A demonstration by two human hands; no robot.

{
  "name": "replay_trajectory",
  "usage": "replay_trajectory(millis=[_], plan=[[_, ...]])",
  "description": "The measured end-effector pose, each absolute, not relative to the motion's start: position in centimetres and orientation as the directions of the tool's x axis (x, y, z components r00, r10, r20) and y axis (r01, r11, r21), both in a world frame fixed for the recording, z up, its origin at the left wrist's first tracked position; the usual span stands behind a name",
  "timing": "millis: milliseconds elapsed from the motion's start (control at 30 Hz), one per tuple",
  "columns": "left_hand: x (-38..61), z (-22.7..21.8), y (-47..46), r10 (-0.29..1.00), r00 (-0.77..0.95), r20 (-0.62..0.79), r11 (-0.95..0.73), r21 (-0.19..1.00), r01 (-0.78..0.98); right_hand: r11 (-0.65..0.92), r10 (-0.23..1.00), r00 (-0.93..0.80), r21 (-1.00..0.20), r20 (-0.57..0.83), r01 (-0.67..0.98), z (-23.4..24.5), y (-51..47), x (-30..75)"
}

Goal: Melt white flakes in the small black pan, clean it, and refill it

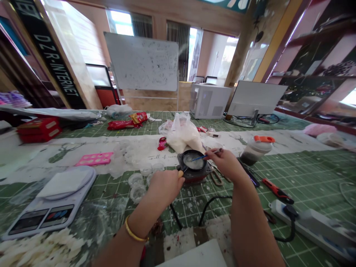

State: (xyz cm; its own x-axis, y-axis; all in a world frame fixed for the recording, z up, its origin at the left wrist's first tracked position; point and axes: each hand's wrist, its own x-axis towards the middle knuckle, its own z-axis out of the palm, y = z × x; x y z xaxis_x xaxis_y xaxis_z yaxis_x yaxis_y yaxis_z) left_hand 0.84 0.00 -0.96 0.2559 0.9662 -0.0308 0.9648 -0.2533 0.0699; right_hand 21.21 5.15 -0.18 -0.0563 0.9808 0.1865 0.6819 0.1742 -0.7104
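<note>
A small black frying pan (185, 158) rests on a little dark hot plate (198, 177) at mid-table. Its light handle sits in my left hand (167, 186), whose fingers are wrapped round it. Whitish, partly clear stuff (194, 163) covers the bottom of the pan. In my right hand (222, 161) a thin blue stirring stick (204, 156) is pinched, its tip down in the pan. Just behind the pan stands a plastic bag of white material (183, 135). Several clear small cups (138, 193) are left of my left hand.
A kitchen scale (59, 200) and white flakes (41, 248) lie on the left, near a pink mold (95, 158). To the right are an orange-lidded shaker bottle (256, 149), a red-black utility knife (277, 190) and a power strip (314, 226). Black cables (211, 200) cross the front.
</note>
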Motion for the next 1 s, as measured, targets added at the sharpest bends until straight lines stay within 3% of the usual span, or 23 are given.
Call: replay_trajectory(millis=[100,233,367,533,667,800,933,1000], plan=[[0.8,-0.9,0.0,0.966,0.258,-0.025,-0.256,0.063,0.964,0.126,0.978,0.020,-0.668,0.206,0.734,0.0,5.1,22.0],[0.8,-0.9,0.0,0.966,0.257,-0.027,-0.255,0.071,0.964,0.208,0.978,-0.160,-0.749,0.137,0.629,0.1,4.8,22.0],[0.8,-0.9,0.0,0.968,0.248,-0.034,-0.246,0.068,0.967,0.105,0.982,0.030,-0.672,0.187,0.733,0.3,4.7,22.1],[0.8,-0.9,0.1,0.967,0.252,-0.040,-0.248,0.078,0.966,0.191,0.980,-0.160,-0.751,0.114,0.632,0.6,4.5,22.3],[0.8,-1.0,0.1,0.967,0.254,-0.026,-0.252,0.065,0.965,0.112,0.988,-0.005,-0.690,0.156,0.715,0.6,4.4,22.6],[0.8,-0.9,0.0,0.967,0.254,-0.026,-0.252,0.067,0.966,0.184,0.981,-0.162,-0.740,0.103,0.647,0.7,4.3,23.0],[0.9,-0.8,-0.1,0.966,0.258,-0.034,-0.255,0.069,0.965,0.106,0.987,0.001,-0.665,0.159,0.739,0.6,4.4,22.9],[0.9,-0.8,-0.1,0.967,0.254,-0.034,-0.251,0.068,0.966,0.118,0.988,-0.019,-0.664,0.154,0.738,0.7,4.3,22.8]])
